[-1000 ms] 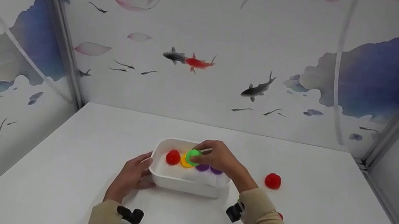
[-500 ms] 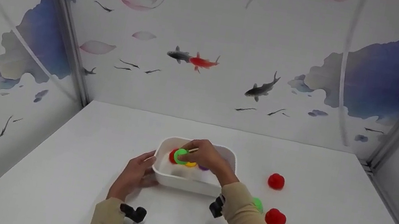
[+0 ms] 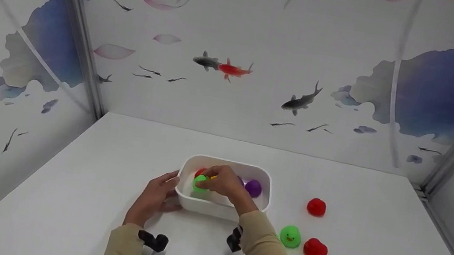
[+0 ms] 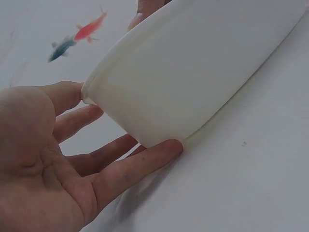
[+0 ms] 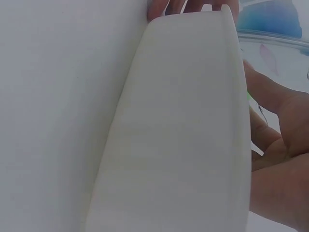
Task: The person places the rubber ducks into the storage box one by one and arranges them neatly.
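A white plastic container (image 3: 213, 209) stands on the table. My left hand (image 3: 154, 196) holds its left end; in the left wrist view the fingers (image 4: 77, 123) spread along the end wall from rim to base. My right hand (image 3: 224, 182) reaches inside and pinches a green rubber duck (image 3: 200, 183) low at the left. Behind that hand, a red toy (image 3: 200, 172) and a sliver of a yellow toy (image 3: 214, 177) show, both mostly hidden. A purple toy (image 3: 253, 188) sits at the right end, with another purple one partly covered. The wall hides the right fingertips in the right wrist view.
Right of the container on the white table (image 3: 355, 241) lie a green rubber duck (image 3: 291, 236) with its face toward me and two red toys, one nearer (image 3: 316, 250) and one farther (image 3: 316, 207). Printed panels (image 3: 247, 117) close off the back and sides.
My right hand has moved left and down inside the container with the green duck, uncovering the purple toy at the right end. The left hand has stayed at the container's left end.
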The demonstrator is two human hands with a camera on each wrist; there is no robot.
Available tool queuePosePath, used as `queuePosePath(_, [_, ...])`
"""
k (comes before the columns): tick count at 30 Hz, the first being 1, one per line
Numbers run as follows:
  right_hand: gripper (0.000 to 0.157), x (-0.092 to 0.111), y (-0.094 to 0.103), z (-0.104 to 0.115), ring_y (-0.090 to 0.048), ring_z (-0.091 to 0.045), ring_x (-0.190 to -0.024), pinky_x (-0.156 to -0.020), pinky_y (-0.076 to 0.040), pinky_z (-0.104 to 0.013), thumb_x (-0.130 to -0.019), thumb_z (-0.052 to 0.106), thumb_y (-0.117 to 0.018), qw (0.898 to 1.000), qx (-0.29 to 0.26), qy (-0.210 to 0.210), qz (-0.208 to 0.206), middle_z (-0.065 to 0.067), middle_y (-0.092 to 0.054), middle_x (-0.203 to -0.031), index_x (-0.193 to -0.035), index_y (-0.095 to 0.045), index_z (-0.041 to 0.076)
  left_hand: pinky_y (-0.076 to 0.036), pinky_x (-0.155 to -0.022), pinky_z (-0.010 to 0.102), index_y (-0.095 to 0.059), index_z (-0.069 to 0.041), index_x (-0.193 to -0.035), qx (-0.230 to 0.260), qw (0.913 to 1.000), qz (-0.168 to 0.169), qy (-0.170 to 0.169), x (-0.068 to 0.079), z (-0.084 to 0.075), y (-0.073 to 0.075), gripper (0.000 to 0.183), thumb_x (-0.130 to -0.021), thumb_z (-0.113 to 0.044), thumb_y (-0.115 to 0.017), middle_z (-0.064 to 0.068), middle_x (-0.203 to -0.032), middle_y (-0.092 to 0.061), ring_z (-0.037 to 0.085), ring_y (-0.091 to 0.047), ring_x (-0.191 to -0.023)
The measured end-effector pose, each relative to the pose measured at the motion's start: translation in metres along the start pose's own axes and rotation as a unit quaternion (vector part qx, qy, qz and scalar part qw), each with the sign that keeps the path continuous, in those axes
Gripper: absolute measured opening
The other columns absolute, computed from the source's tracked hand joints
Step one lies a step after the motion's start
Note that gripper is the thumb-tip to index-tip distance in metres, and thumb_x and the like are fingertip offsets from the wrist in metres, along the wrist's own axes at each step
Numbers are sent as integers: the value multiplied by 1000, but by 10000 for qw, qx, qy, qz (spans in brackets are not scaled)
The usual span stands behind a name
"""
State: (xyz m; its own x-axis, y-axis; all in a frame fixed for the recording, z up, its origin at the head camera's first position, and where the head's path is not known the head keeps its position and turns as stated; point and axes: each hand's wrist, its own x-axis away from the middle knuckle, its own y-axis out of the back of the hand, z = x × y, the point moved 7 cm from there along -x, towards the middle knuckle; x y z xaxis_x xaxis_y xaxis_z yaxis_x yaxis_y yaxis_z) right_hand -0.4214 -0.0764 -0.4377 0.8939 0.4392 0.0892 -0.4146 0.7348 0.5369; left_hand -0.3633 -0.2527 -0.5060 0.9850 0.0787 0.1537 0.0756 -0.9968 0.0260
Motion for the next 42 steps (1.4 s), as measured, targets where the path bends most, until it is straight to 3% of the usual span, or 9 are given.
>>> queuePosePath(5, [28, -4, -9, -1, -64, -19, -88, -85, -59, -33, -83, 21, -83, 10000, 44, -35, -59, -10, -71, -110, -105, -75, 6, -60, -93, 48, -42, -19, -154, -15, 10000, 11, 87, 0, 1, -1, 51, -106, -35, -49, 17, -155, -46, 38, -53, -135])
queuePosePath(13, [29, -7, -20, -1, -59, -18, -93, -94, -56, -36, -83, 21, -83, 9996, 291, -19, 20, -7, -73, -105, -107, -76, 6, -60, -92, 47, -42, -20, -153, -73, 9998, -63, 161, -2, 3, 1, 52, -105, -37, -50, 16, -153, -48, 35, -57, -132])
queuePosePath(20, [27, -6, -23, 0, -58, -15, -85, -86, -56, -32, -81, 18, -85, 9996, 250, 108, 24, -8, -75, -99, -101, -78, 3, -61, -91, 46, -41, -17, -154, 5, 10000, -43, 41, 0, 1, 2, 52, -106, -33, -49, 19, -152, -49, 36, -57, -132])
queuePosePath(27, [30, -6, -28, -6, -62, -19, -91, -94, -57, -37, -81, 19, -84, 9992, 339, -215, -39, -9, -76, -105, -107, -77, 4, -59, -94, 46, -41, -18, -154, -106, 9999, -85, 37, 1, -1, 1, 52, -106, -35, -49, 18, -155, -46, 38, -52, -136])
queuePosePath(36, [32, -6, -25, -7, -63, -21, -93, -94, -58, -38, -81, 20, -84, 9991, 343, -243, -10, -9, -75, -110, -109, -77, 6, -59, -94, 46, -42, -20, -153, -128, 9999, -88, 53, -1, 1, 0, 50, -106, -35, -49, 15, -156, -44, 38, -51, -138])
queuePosePath(42, [31, 1, -8, 3, -65, -22, -95, -95, -59, -40, -84, 19, -82, 9994, 275, -168, 95, -8, -73, -113, -111, -76, 6, -59, -93, 48, -42, -20, -154, -129, 9999, -65, 48, -1, 0, 1, 50, -106, -35, -49, 16, -155, -46, 38, -52, -136])
